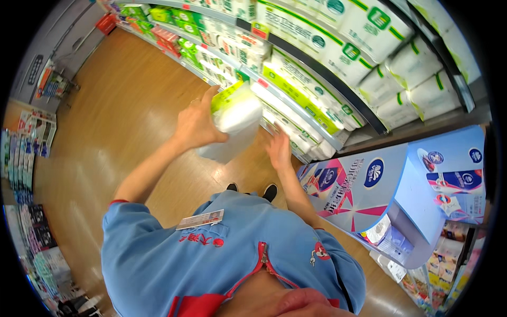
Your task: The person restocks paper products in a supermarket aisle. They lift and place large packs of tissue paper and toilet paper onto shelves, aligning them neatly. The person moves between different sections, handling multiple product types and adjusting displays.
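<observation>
My left hand (198, 125) grips a plastic-wrapped white package (239, 113) with a lime-green end, resembling a pack of tissue rolls. It is held in front of my chest, above the floor and close to the shelf. Slightly blurred, my right hand (279, 148) is apart from the package, to its right, with fingers spread and nothing visible in it. Beyond that hand, white packs of paper rolls (295, 132) line the lowest shelf. Green-and-white tissue packs (301, 95) sit one level higher.
Shelving with a dark-edged upper shelf (328, 79) curves across the front and right. A blue Vinda cardboard display (380, 198) stands close to my right arm. Wood-look floor (119, 99) stretches left, towards a stocked rack (23, 158). My shoes (270, 192) are below.
</observation>
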The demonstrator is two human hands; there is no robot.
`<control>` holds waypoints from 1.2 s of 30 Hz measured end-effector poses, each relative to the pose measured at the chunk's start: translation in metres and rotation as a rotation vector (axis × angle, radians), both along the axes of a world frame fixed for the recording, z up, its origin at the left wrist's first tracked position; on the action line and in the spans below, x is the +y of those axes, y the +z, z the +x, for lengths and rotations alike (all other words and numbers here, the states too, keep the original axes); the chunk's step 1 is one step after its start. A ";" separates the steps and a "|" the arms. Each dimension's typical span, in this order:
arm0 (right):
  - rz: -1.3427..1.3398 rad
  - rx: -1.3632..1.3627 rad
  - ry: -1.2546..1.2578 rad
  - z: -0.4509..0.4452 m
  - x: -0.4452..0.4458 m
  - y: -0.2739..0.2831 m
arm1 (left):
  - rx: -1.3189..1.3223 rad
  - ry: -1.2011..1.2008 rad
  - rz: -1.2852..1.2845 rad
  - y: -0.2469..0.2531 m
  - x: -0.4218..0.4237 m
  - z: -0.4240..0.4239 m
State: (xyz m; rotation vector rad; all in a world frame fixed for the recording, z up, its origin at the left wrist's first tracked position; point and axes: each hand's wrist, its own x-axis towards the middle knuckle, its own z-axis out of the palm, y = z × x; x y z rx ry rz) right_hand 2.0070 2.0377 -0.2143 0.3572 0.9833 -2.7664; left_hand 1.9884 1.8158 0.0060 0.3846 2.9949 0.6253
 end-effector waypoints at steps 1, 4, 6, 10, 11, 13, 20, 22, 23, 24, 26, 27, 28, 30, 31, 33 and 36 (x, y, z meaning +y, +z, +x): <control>0.068 0.108 0.029 0.005 -0.014 0.000 | 0.107 -0.010 0.029 0.017 0.010 0.010; 0.116 0.201 0.121 0.006 -0.056 0.002 | 0.455 -0.197 -0.063 0.027 0.061 0.066; 0.100 0.203 0.128 0.001 -0.061 0.012 | 0.609 -0.507 -0.058 0.019 0.088 0.088; 0.066 0.251 0.095 -0.002 -0.046 0.039 | 0.671 -0.650 0.015 -0.021 0.109 0.109; 0.071 0.271 0.067 -0.002 -0.038 0.047 | 0.787 -0.690 -0.030 -0.020 0.112 0.105; 0.061 0.271 0.009 0.012 -0.021 0.055 | 0.699 -0.714 0.049 -0.004 0.102 0.114; 0.019 0.323 -0.203 0.052 0.032 0.089 | 0.318 -0.515 1.038 -0.006 0.049 0.059; 0.016 0.346 -0.259 0.068 0.038 0.100 | 0.099 0.042 1.391 -0.022 0.046 0.018; 0.004 0.357 -0.271 0.070 0.041 0.104 | -0.093 0.145 1.408 -0.033 0.040 -0.006; -0.009 0.365 -0.286 0.070 0.044 0.105 | -0.284 0.247 1.412 -0.043 0.035 -0.028; -0.011 0.382 -0.311 0.085 0.049 0.116 | -0.621 0.052 1.709 -0.048 0.038 -0.054; -0.018 0.393 -0.325 0.088 0.052 0.119 | -0.691 -0.072 1.905 -0.042 0.043 -0.057; -0.019 0.401 -0.336 0.090 0.055 0.122 | -0.621 -0.131 1.988 -0.040 0.047 -0.062; -0.038 0.426 -0.356 0.094 0.059 0.128 | -0.637 -0.152 2.090 -0.027 0.054 -0.054; -0.046 0.439 -0.365 0.096 0.062 0.131 | -0.631 -0.174 2.134 -0.028 0.055 -0.054; -0.073 0.463 -0.387 0.101 0.068 0.138 | -0.529 -0.051 2.230 -0.029 0.063 -0.053; -0.131 0.512 -0.404 0.103 0.071 0.152 | -0.410 -0.012 2.355 -0.010 0.070 -0.055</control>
